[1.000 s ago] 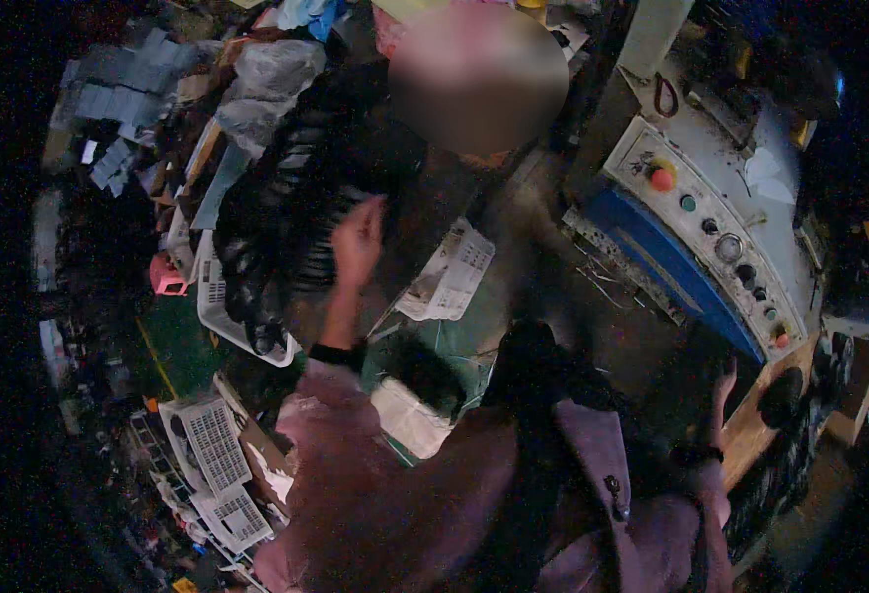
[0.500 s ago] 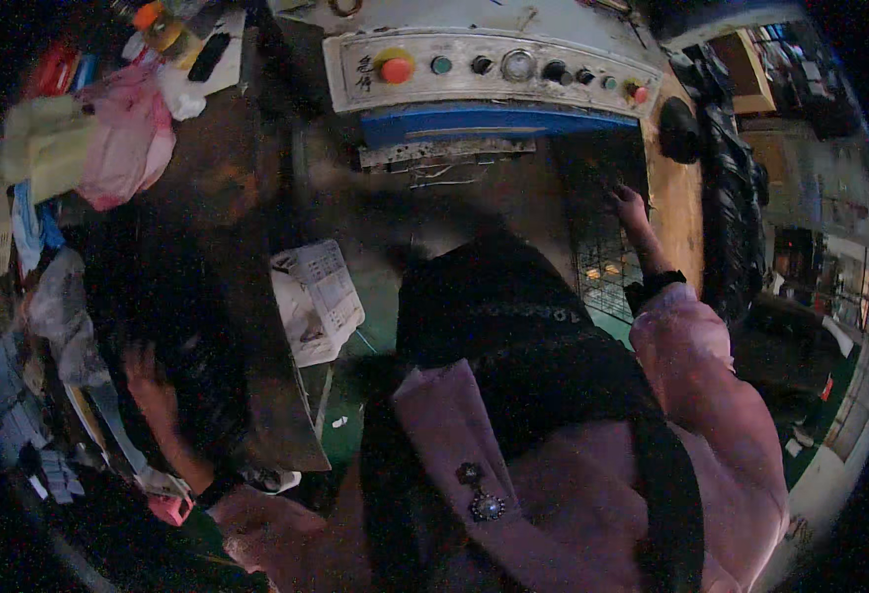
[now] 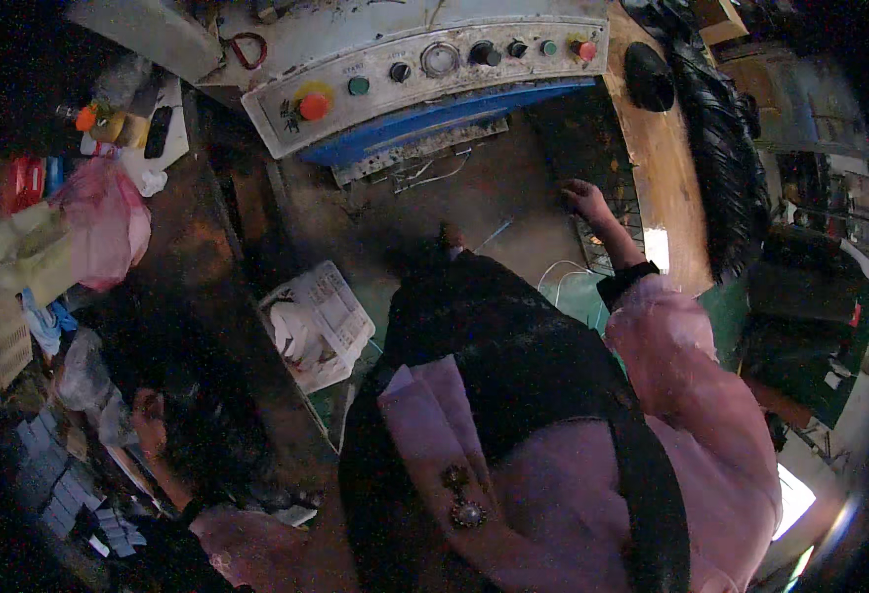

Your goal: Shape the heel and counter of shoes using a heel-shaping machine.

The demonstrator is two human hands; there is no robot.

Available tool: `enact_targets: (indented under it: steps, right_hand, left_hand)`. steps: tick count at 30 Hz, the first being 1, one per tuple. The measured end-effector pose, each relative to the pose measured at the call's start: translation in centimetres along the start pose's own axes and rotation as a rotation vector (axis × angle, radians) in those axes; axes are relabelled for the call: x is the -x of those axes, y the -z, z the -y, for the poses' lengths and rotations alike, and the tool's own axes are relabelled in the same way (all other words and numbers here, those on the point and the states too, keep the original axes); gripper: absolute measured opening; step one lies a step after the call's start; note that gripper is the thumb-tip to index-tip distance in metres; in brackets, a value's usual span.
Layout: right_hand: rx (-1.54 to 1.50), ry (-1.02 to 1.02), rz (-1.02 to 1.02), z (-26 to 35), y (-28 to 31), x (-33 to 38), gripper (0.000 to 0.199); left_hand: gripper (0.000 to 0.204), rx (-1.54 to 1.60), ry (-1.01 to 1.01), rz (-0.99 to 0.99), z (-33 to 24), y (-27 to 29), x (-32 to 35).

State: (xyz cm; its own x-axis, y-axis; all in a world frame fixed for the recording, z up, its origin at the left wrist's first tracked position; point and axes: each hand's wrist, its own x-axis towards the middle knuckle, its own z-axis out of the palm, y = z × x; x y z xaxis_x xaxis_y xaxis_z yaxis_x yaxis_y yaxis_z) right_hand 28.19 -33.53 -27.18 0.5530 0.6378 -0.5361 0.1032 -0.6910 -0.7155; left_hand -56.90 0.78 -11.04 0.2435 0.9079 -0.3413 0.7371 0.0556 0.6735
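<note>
The right hand [image 3: 589, 201] reaches far out to the right and rests, fingers spread and palm down, on a dark metal grid [image 3: 607, 212] that lies on the table [image 3: 513, 188] beside a wooden board [image 3: 666, 168]. The left hand [image 3: 148, 415] is low on the left, sunk into a heap of black glossy pieces [image 3: 197, 395]; it seems to close on some of them, though the gloom there makes the grip hard to judge. The two hands are well apart, one at each side of the body. Between them, nearer the middle, a white plastic basket [image 3: 331, 311] stands on the table with pale crumpled material in it. At the far edge stands a machine with a pale control panel [image 3: 424, 69] bearing a large red button [image 3: 314, 105], a green one and several dark knobs above a blue front. On the far left lie a pink plastic bag [image 3: 103, 222] and small bottles. A long black bundle [image 3: 726, 148] runs along the right side beyond the board.
</note>
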Motion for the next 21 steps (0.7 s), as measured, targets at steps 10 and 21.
enact_targets:
  steps: [10,21]
  right_hand:
    - [-0.184,0.085,0.074,4.3,-3.1,1.9,0.027]
    - [0.018,1.163,0.228,35.0,-12.8,9.8,0.043]
  left_hand:
    - [0.034,0.392,-0.47,0.074,-4.7,-1.3,-1.9]
    - [0.022,-0.115,-0.539,0.491,-38.5,-14.2,-2.4]
